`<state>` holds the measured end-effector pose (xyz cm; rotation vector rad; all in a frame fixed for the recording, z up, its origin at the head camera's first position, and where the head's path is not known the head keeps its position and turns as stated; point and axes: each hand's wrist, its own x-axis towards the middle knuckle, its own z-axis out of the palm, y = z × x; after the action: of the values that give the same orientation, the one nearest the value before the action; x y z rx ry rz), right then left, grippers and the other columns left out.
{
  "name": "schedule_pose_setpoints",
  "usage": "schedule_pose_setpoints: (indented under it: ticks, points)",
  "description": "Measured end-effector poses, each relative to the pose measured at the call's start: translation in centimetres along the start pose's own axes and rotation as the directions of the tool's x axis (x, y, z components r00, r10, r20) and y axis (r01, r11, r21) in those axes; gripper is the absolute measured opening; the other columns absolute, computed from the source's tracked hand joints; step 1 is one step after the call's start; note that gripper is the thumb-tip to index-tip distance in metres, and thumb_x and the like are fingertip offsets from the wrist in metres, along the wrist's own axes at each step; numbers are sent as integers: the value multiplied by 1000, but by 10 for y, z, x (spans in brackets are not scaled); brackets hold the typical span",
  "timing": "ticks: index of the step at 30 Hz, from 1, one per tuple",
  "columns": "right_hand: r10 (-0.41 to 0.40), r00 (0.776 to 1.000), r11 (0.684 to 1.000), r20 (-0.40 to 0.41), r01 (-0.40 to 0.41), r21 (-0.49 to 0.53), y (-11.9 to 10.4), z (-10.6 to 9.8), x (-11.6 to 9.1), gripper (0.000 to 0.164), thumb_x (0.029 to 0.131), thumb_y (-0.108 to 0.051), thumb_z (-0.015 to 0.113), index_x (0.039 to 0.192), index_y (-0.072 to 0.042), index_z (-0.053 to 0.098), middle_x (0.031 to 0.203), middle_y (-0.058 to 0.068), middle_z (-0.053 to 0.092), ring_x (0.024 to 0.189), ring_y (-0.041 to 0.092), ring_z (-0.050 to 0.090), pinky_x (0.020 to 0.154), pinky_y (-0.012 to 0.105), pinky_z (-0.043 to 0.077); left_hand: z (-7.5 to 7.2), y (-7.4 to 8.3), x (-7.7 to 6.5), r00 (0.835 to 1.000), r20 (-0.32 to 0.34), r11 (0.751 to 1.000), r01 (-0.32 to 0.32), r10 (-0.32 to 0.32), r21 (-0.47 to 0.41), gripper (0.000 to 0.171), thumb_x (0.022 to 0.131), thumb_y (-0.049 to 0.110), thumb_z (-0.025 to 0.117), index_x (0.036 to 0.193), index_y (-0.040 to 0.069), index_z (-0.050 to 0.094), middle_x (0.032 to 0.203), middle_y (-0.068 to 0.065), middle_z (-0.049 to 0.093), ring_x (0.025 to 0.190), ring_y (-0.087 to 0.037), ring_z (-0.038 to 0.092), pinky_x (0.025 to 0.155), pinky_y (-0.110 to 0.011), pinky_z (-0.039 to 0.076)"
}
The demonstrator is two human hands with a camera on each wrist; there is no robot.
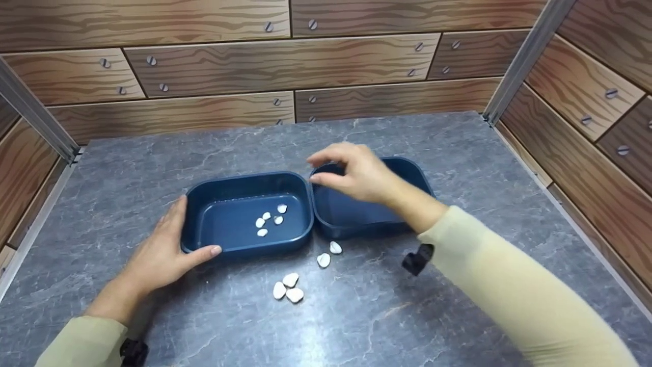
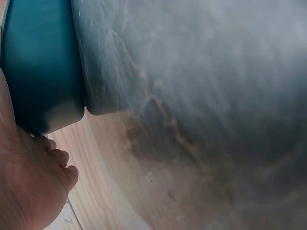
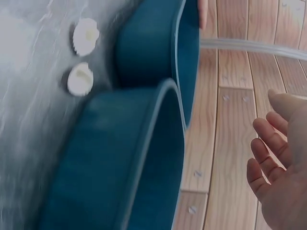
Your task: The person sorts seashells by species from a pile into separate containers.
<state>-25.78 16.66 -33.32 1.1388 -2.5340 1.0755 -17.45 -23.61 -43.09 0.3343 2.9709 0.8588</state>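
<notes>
The left hand (image 1: 162,255) lies with fingers extended along the left tray's (image 1: 221,224) left end, thumb at its near-left corner; the right hand (image 1: 364,176) is over the right tray (image 1: 354,209) — thumb and fingers parted, grasping nothing. Both trays are smooth, dark-blue rounded rectangles, end to end on the grey marbled table (image 1: 367,321). Five white shells (image 1: 260,223) lie toward the left tray's right edge, five loose shells (image 1: 324,260) nearer the table's near edge.

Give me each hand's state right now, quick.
Left hand: open, resting against the outer end of the left blue tub.
Right hand: open, holding nothing, above the right blue tub.
</notes>
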Motion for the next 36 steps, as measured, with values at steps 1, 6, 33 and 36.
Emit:
schedule_pose_setpoints:
  ticks: [1, 6, 33, 36]
  points:
    - [4, 1000, 1000, -10, -4, 2, 2, -4, -2, 32, 96, -21, 81, 125, -6, 77, 118, 8, 77, 111, 22, 70, 96, 39, 56, 0, 0, 0, 1000, -1, 1000, 0, 0, 0, 128, 91, 66, 74, 170, 6, -6, 175, -25, 6, 159, -49, 11, 122, -73, 16]
    - [41, 998, 999, -54, -42, -11, 13, -27, -15, 37, 96, -22, 82, 130, -7, 75, 122, 8, 76, 115, 22, 69, 94, 41, 56, 0, -1, 1, 1000, -6, 1000, 0, 0, 0, 127, 91, 66, 74, 170, 6, -6, 175, -26, 6, 159, -49, 11, 122, -73, 16]
    - [387, 922, 890, -5, -375, -260, 95, -76, -122, 104, 93, -52, 79, 171, -13, 22, 175, 18, 19, 157, 47, 23, 121, 73, 22, 1, 1, 0, 1000, -3, 1000, 4, -4, 11, 127, 91, 67, 74, 170, 5, -4, 175, -26, 7, 159, -50, 11, 122, -74, 15]
    - [407, 913, 881, 28, -385, -274, 101, -74, -129, 108, 93, -52, 79, 171, -11, 17, 175, 20, 15, 157, 49, 22, 121, 74, 21, 1, 1, 0, 1000, -4, 1000, 3, -3, 9, 127, 91, 67, 74, 170, 4, -2, 175, -26, 8, 159, -49, 11, 122, -74, 15]
